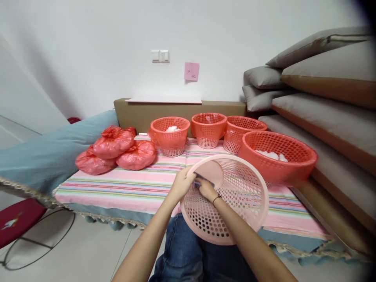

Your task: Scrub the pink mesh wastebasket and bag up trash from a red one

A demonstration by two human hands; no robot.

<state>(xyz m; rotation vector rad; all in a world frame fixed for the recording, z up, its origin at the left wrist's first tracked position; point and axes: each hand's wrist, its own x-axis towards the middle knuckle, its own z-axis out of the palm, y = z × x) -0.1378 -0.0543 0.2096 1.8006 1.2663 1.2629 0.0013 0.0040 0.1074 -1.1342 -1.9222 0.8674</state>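
A pale pink perforated basket (264,192) is tilted over my lap with its opening toward me. My left hand (182,183) is closed on its left rim. Inside the basket, my right hand (207,188) is closed around something dark and bluish (197,183) near the left side wall, too small to make out. A dark strip (205,179) runs beside the fingers of both hands. A dark band is round my right wrist.
Four red baskets stand behind, among them a left one (170,137) and a large right one (279,168), both with white items inside. Red plastic bags (114,144) lie left on the striped cloth (129,192). Grey cushions (331,102) are stacked right; a red stool (20,219) stands left.
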